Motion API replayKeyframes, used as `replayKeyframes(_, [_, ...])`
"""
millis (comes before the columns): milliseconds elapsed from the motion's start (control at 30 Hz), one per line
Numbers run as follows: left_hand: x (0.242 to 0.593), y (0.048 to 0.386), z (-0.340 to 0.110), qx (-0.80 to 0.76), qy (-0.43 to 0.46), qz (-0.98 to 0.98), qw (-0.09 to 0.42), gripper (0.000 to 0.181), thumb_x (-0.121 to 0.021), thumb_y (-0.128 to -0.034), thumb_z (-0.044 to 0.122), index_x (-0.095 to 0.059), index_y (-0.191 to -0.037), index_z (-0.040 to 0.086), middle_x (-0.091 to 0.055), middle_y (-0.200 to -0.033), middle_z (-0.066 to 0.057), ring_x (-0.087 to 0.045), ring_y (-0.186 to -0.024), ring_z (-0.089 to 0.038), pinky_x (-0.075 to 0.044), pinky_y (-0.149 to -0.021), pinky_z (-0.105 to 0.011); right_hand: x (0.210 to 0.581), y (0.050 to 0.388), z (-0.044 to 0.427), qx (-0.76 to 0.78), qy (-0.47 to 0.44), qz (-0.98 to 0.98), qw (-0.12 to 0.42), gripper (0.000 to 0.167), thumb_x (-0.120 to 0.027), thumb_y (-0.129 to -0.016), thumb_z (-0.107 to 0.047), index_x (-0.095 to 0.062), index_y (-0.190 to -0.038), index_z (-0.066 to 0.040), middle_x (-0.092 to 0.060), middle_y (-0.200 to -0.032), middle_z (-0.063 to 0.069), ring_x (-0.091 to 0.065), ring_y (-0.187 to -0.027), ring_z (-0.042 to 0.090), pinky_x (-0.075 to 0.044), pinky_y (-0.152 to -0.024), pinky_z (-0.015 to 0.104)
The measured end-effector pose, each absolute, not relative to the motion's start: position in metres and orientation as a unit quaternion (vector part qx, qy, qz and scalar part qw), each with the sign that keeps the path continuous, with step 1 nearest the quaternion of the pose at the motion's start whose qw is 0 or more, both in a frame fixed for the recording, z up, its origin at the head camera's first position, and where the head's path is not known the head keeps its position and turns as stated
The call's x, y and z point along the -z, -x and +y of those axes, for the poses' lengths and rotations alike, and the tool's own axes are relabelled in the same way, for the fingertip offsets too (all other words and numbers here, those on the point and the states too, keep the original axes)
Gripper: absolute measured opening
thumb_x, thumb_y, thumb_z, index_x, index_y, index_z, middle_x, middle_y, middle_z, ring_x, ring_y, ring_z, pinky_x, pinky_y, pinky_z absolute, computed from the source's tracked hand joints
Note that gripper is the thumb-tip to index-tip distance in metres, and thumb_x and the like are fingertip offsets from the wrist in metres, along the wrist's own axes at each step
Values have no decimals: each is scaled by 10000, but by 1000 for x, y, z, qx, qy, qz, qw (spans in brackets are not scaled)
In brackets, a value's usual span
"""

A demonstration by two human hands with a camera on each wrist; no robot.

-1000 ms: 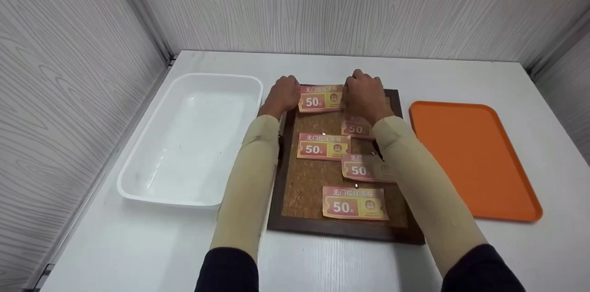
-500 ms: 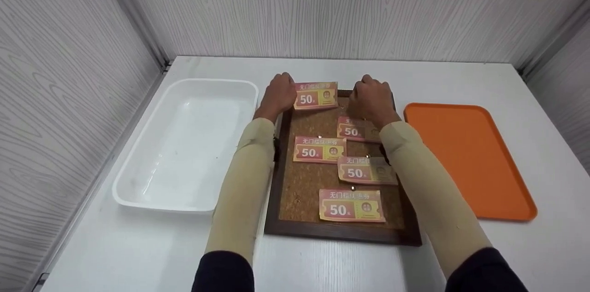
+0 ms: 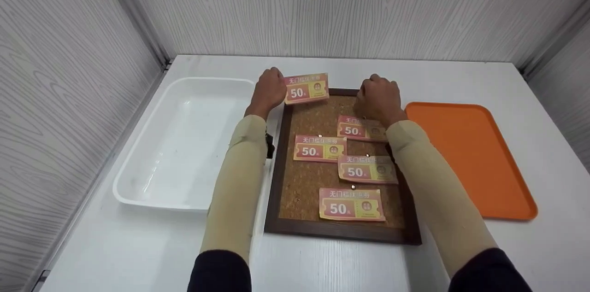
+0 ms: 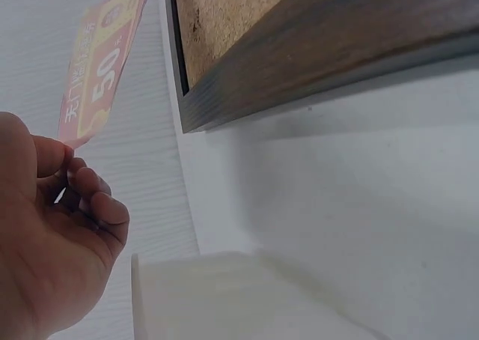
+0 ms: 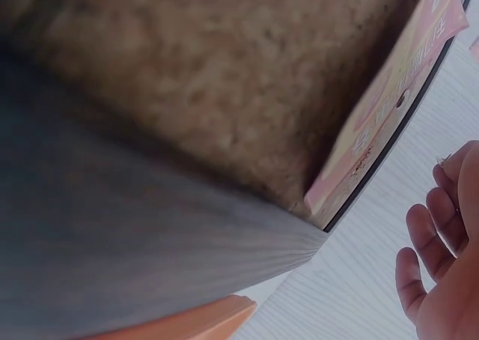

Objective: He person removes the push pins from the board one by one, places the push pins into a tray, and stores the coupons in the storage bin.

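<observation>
My left hand pinches the left edge of a pink and yellow coupon, raised over the top left corner of the framed corkboard. Seen from the left wrist, thumb and fingers grip one end of that coupon. Above the board's upper right part is my right hand; in the right wrist view its fingertips pinch a tiny shiny pin. Several coupons lie on the cork, among them one at upper right, one at middle left and one at the bottom.
Left of the board stands a white basin. An orange tray lies to its right. Small round pin heads show at the top edges of coupons on the board. A wood-grain panel rises behind the white table.
The left hand has moved left and up with the coupon, which is now tilted and off the cork. The right hand has shifted right, away from that coupon.
</observation>
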State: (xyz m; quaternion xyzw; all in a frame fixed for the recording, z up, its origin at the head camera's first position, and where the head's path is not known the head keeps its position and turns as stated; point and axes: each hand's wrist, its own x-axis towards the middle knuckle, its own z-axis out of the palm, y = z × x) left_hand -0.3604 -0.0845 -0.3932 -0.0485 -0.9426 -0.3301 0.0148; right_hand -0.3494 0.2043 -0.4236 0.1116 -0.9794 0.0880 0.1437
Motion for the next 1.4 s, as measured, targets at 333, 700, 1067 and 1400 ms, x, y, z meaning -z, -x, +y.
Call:
replayKeyframes(333, [389,367,-94,342,32,-939,22,328,-295,-1014,227,-508,-1152,19,-527,-1095,-136,-513,-974,-244,-441,-912,-414,418,349,212,-83,-96,-982,138,327,-486,-954,-247,-691,-976,8,-634,-945,164,-622,-882,365,-486,-834,537])
replayKeyframes(700, [382,368,-113,338,3,-940,40,307,-339,-989,199,-508,-1165,13,-541,-1123,-142,-522,-996,-247,-442,-918,-400,413,352,222,-60,-73,-987,129,330,-482,-953,-231,-694,-1001,17,-638,-961,179,-625,-909,383,-486,-854,545])
replayKeyframes(1067, [384,366,-122,346,-9,-938,37,341,-284,-1004,208,-498,-1174,4,-536,-1143,-158,-524,-1005,-263,-440,-922,-415,416,352,231,-42,-78,-985,150,319,-487,-936,-197,-705,-956,34,-641,-888,196,-638,-848,403,-503,-783,562])
replayKeyframes(1400, [381,367,-128,339,-16,-940,26,372,-289,-999,205,-490,-1221,-16,-542,-1190,-180,-543,-1075,-296,-439,-966,-426,415,350,237,-49,-60,-991,113,330,-482,-954,-228,-688,-1016,23,-634,-955,191,-619,-916,401,-474,-844,564])
